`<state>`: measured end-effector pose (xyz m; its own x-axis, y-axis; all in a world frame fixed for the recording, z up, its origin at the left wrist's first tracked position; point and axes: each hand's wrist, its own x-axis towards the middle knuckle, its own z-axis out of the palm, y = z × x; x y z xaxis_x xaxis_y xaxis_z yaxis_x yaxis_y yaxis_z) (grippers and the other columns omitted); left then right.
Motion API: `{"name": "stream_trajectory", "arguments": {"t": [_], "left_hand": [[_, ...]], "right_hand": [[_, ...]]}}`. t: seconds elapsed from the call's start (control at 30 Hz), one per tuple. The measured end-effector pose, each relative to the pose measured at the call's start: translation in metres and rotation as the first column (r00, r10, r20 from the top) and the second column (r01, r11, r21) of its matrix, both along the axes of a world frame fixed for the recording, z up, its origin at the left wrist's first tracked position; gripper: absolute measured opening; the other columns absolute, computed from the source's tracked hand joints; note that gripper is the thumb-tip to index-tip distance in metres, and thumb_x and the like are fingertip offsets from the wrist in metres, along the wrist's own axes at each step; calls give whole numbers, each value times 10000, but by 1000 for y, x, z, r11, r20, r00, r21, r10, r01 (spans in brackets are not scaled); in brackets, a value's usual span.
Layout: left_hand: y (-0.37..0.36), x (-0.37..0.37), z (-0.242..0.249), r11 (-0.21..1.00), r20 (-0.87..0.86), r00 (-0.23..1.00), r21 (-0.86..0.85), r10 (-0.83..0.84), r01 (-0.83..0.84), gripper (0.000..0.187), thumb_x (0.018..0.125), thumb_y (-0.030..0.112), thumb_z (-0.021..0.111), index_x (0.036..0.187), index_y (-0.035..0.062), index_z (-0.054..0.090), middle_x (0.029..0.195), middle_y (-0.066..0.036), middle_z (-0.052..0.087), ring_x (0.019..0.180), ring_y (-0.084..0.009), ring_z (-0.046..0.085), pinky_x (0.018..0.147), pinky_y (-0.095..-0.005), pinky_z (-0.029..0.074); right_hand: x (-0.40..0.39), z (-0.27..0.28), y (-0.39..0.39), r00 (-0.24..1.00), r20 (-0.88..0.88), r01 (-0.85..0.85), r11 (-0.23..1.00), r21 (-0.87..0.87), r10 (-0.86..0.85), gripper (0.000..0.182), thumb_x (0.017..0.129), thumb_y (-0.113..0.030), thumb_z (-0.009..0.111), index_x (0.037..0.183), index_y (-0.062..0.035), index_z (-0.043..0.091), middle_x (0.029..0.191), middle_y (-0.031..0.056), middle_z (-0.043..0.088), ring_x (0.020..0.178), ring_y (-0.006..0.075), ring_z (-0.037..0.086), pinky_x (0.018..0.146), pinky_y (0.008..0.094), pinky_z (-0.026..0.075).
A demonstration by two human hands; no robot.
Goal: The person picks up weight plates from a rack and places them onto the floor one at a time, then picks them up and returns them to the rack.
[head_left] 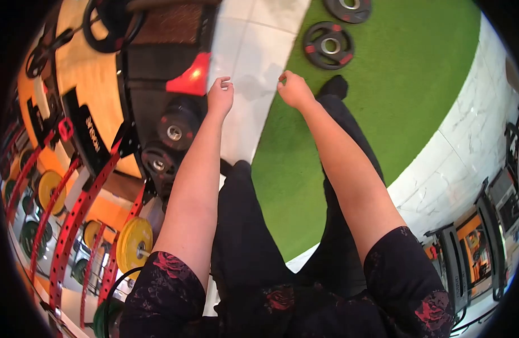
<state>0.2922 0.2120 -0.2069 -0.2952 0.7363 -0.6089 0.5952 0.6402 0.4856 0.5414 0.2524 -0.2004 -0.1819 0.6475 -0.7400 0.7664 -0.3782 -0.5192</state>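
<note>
My left hand (220, 97) is held out over the pale tile strip, beside the red corner of a black platform. Its fingers are loosely bent and a little apart, with nothing in them. Over the border between tile and green turf, my right hand (296, 90) hangs with fingers curled and a small gap at the thumb; no object shows in it. Nearest to it is a black weight plate (313, 49) with red marks, lying flat on the turf. A second weight plate (361, 15) lies just beyond. Neither hand touches a plate.
Black weight plates (178, 121) stand left of my left forearm, by the red-cornered platform (196, 79). Red rack uprights (73, 231) and a yellow plate (129, 243) are further left. Green turf (406, 73) spreads right, bordered by white marble tile (440, 163). Gym machines (493, 236) line the right edge.
</note>
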Motion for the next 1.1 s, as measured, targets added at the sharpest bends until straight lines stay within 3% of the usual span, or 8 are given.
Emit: {"name": "stream_trajectory", "arguments": {"t": [0.4,0.53,0.67,0.73,0.87,0.93,0.97,1.1], "left_hand": [[-220,-296,-4,976,-161,963,33,218,-216,406,891,199,682,1259,38,623,1080,-150,728,1036,-301,687,937,-399,523],[-257,-323,-31,985,-302,938,21,172,-174,689,864,281,747,1437,32,458,1243,-246,644,1124,-372,640,988,-435,496],[-269,-335,-91,963,-98,959,40,268,-265,827,910,366,754,1533,20,334,1314,-179,623,1040,-242,679,728,-356,599],[-255,-326,-83,935,-120,927,30,355,-354,937,805,486,809,1459,-63,420,1348,-316,564,1264,-404,567,1049,-431,460],[-222,-297,-48,920,-185,906,-29,380,-391,1030,735,512,856,1456,-73,410,1363,-353,501,1271,-448,527,1060,-440,455],[-217,-285,-58,961,-452,862,-31,231,-274,1066,687,507,899,1395,-137,429,1337,-272,574,1284,-411,518,1020,-468,493],[-218,-284,-62,947,-412,865,-14,288,-322,1058,675,489,898,1381,-149,434,1352,-313,545,1323,-469,444,1100,-445,416],[-206,-260,-39,918,-443,844,-102,303,-383,1009,699,435,886,1405,-98,401,1360,-360,445,1248,-483,517,1055,-489,462]], "right_hand": [[-267,-11,-142,958,-67,-273,958,88,279,469,904,-248,642,1298,-8,559,1272,268,599,1170,432,614,992,480,510],[-330,-42,-170,979,-105,-162,979,120,175,682,894,-304,703,1415,-8,376,1356,353,455,1158,510,594,997,512,509],[-363,-52,-180,986,-46,-147,964,221,161,793,844,-363,785,1377,28,346,1305,322,463,1108,488,632,907,499,562],[-376,-49,-191,992,-2,-121,972,202,124,838,820,-379,817,1364,38,334,1290,306,459,1084,476,650,868,486,582],[-399,-51,-192,989,133,-91,964,249,59,882,753,-367,876,1321,46,342,1244,232,444,981,423,688,810,426,604],[-398,-52,-190,992,126,-61,955,291,25,890,729,-350,887,1306,61,348,1217,216,451,956,408,690,798,419,607],[-399,-51,-189,990,138,-60,954,293,20,890,712,-339,890,1295,71,358,1210,206,452,957,401,690,783,407,612],[-385,-43,-187,985,173,-32,973,230,-9,873,685,-345,909,1254,64,388,1177,199,469,908,355,715,757,376,619]]}}
